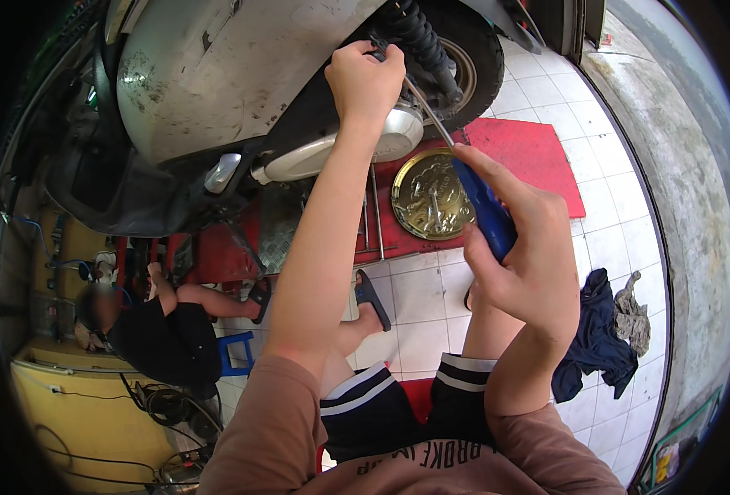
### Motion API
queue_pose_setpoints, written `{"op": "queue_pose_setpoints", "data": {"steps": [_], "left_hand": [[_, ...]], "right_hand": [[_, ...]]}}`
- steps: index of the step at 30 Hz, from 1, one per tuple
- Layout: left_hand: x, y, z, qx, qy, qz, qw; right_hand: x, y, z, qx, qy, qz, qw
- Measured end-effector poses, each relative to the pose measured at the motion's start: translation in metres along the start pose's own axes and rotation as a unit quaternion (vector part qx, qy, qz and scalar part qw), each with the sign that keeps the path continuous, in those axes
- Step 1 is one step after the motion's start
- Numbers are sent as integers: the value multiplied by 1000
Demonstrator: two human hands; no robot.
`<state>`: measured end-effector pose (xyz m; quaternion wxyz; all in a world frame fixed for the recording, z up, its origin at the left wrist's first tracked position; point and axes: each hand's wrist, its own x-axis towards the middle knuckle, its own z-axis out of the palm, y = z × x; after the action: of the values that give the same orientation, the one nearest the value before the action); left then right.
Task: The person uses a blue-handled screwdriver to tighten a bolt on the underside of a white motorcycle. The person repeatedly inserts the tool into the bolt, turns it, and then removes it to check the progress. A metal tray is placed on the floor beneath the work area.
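My right hand [538, 247] is closed around the blue handle of a screwdriver [482, 202]. Its metal shaft slants up and left toward the rear of a scooter [216, 91]; the tip is hard to make out beside my other hand. High in the view, my left hand [363, 81] has its fingers closed at a dark part next to the scooter's black coil-spring shock absorber [418, 41]. What those fingers grip is mostly hidden. Below the engine cover, a round gold-coloured tray [399, 202] holds small metal parts.
The scooter's rear wheel [490, 78] stands over a red platform [538, 153]. Long metal rods [378, 214] lie left of the tray. Another person [163, 338] sits low at left, near a blue stool [237, 355]. Dark cloth [596, 338] and a grey rag [631, 315] lie on the tiles.
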<state>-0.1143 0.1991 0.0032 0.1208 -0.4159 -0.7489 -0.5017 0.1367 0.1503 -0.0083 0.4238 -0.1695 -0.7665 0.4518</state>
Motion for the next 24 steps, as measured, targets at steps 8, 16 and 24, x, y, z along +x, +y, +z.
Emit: {"op": "queue_pose_setpoints", "data": {"steps": [8, 16, 24], "left_hand": [[2, 9, -11, 61, -63, -8, 996], [-2, 8, -10, 80, -47, 60, 994], [-5, 6, -6, 27, -42, 23, 998]], "right_hand": [[2, -5, 12, 1, -26, -8, 1000], [4, 0, 1, -25, -22, 12, 999], [3, 10, 5, 2, 16, -47, 999]]}}
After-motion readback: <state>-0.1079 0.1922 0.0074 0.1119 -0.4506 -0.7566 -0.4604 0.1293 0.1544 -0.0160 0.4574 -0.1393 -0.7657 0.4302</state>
